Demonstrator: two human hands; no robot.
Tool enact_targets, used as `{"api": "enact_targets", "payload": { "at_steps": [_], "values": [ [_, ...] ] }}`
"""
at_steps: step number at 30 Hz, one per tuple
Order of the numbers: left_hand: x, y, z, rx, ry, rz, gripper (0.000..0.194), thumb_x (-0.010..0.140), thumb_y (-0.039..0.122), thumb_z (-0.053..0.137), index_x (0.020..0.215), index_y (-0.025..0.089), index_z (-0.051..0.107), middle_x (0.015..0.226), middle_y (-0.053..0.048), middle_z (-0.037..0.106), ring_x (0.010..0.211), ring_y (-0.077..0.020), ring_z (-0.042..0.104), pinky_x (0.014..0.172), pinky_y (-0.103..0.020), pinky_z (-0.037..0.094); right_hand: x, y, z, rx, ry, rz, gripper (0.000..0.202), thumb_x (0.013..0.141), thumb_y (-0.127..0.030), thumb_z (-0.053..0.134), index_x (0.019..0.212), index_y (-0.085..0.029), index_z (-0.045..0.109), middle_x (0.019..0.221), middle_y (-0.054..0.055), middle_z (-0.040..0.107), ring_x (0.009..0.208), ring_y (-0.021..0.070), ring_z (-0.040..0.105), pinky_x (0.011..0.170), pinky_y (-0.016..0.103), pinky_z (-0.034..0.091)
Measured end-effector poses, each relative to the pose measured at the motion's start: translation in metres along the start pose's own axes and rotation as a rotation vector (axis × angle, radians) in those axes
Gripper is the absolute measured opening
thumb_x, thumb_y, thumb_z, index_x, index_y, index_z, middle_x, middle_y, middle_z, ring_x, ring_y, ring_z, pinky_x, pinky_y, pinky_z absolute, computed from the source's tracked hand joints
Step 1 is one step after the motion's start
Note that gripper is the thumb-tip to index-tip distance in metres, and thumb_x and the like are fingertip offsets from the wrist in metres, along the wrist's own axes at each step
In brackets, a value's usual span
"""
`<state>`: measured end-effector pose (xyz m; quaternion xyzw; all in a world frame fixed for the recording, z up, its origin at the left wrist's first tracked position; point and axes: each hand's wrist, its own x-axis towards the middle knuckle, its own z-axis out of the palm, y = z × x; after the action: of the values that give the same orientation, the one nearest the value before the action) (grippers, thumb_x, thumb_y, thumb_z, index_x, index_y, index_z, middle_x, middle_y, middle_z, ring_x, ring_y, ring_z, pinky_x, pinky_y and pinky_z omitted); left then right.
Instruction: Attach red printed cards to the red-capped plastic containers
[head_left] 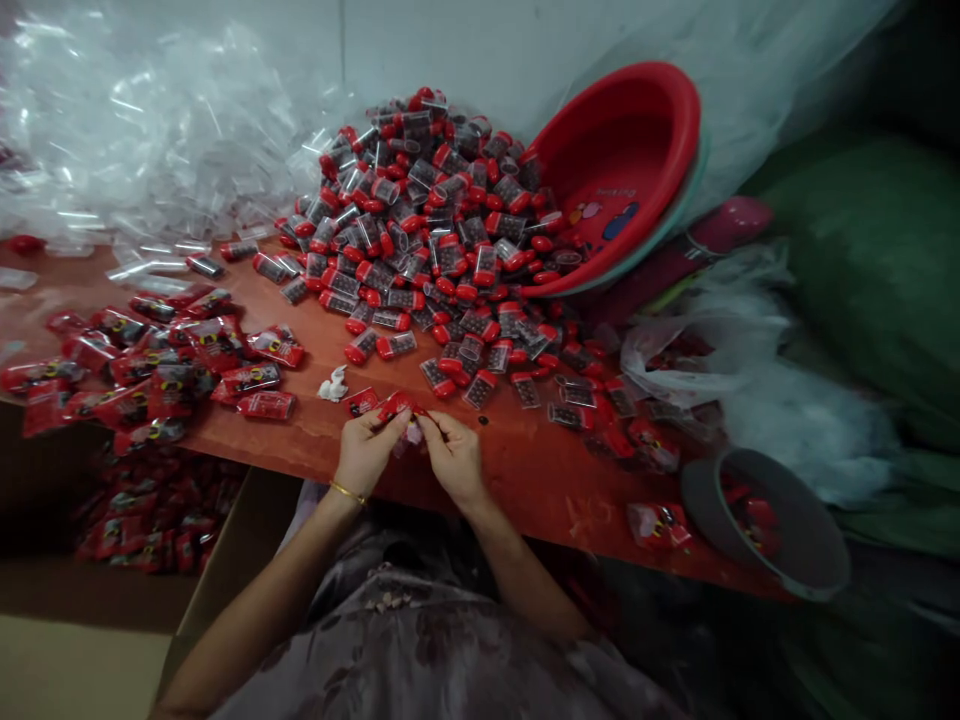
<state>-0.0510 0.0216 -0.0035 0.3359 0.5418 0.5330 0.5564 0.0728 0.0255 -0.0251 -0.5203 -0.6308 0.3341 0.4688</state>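
Both hands meet at the table's front edge on one small red printed plastic packet [397, 402]. My left hand [367, 452] pinches it between thumb and fingers; a gold bracelet circles that wrist. Opposite it, my right hand [454, 458] grips the packet's other side, also closed. Part of the packet is hidden by the fingers. Just beyond the left fingertips lies another red packet [363, 401], beside a crumpled white scrap [334, 384]. Further back rises a large heap of small see-through tubes with red ends [450, 262], dark inside.
Filled red packets [161, 375] lie in a pile at the left, above an open carton [217, 545] of more packets. See-through plastic pieces [172, 130] fill the back left. A tilted red basin [679, 130] leans behind the heap. A grey bowl [814, 540] stands at right.
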Motion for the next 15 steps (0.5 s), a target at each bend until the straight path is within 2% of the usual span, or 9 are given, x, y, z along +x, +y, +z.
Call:
{"api": "enact_targets", "payload": {
  "at_steps": [3, 5, 7, 9, 12, 14, 15],
  "values": [
    [-0.001, -0.002, 0.008, -0.038, 0.029, -0.02, 0.035, 0.052, 0.042, 0.08, 0.065, 0.011, 0.071, 0.053, -0.001, 0.063, 0.048, -0.009, 0.051, 0.05, -0.022, 0.042, -0.001, 0.002, 0.0, -0.106, 0.004, -0.006, 0.031, 0.088, -0.035, 0.045, 0.072, -0.018, 0.065, 0.058, 0.0, 0.06, 0.053, 0.0123, 0.052, 0.055, 0.023, 0.041],
    [0.001, -0.004, 0.012, -0.114, 0.072, -0.072, 0.036, 0.046, 0.039, 0.083, 0.066, 0.012, 0.072, 0.056, -0.001, 0.065, 0.05, -0.0089, 0.052, 0.051, -0.022, 0.044, 0.001, 0.004, -0.003, -0.199, -0.018, 0.002, 0.038, 0.091, -0.04, 0.041, 0.065, -0.019, 0.059, 0.055, 0.0, 0.056, 0.051, 0.0119, 0.048, 0.054, 0.023, 0.038],
    [0.004, -0.004, 0.015, -0.215, 0.111, -0.137, 0.039, 0.042, 0.038, 0.085, 0.066, 0.012, 0.071, 0.059, -0.001, 0.066, 0.052, -0.0092, 0.055, 0.054, -0.022, 0.047, 0.008, 0.007, -0.01, -0.3, -0.036, 0.003, 0.043, 0.093, -0.042, 0.033, 0.065, -0.02, 0.057, 0.059, 0.001, 0.057, 0.056, 0.0131, 0.05, 0.057, 0.024, 0.038],
    [0.006, -0.003, 0.017, -0.288, 0.134, -0.201, 0.04, 0.04, 0.038, 0.086, 0.065, 0.012, 0.069, 0.06, -0.001, 0.067, 0.053, -0.0095, 0.058, 0.056, -0.023, 0.049, 0.02, 0.013, -0.02, -0.439, 0.009, 0.021, 0.041, 0.094, -0.044, 0.03, 0.08, -0.019, 0.06, 0.072, 0.005, 0.061, 0.067, 0.0161, 0.054, 0.063, 0.026, 0.04],
    [0.007, 0.0, 0.015, -0.302, 0.12, -0.296, 0.042, 0.04, 0.038, 0.087, 0.064, 0.011, 0.067, 0.059, -0.002, 0.066, 0.052, -0.01, 0.059, 0.053, -0.022, 0.049, 0.038, 0.024, -0.038, -0.749, 0.136, 0.092, 0.047, 0.087, -0.052, 0.043, 0.11, -0.012, 0.056, 0.101, 0.015, 0.059, 0.088, 0.0243, 0.055, 0.071, 0.032, 0.041],
    [0.006, 0.002, 0.014, -0.288, 0.082, -0.341, 0.045, 0.04, 0.04, 0.087, 0.067, 0.011, 0.066, 0.06, -0.003, 0.067, 0.051, -0.0104, 0.059, 0.051, -0.021, 0.048, 0.044, 0.032, -0.048, -0.925, 0.136, 0.118, 0.055, 0.081, -0.053, 0.053, 0.118, -0.011, 0.053, 0.11, 0.019, 0.055, 0.094, 0.0284, 0.053, 0.074, 0.036, 0.04],
    [0.005, 0.002, 0.013, -0.285, 0.059, -0.356, 0.046, 0.041, 0.041, 0.087, 0.069, 0.011, 0.066, 0.062, -0.003, 0.067, 0.051, -0.0106, 0.06, 0.05, -0.021, 0.048, 0.044, 0.035, -0.052, -0.98, 0.106, 0.118, 0.053, 0.081, -0.049, 0.055, 0.119, -0.012, 0.053, 0.111, 0.019, 0.055, 0.095, 0.0291, 0.052, 0.075, 0.037, 0.04]
  ]
}}
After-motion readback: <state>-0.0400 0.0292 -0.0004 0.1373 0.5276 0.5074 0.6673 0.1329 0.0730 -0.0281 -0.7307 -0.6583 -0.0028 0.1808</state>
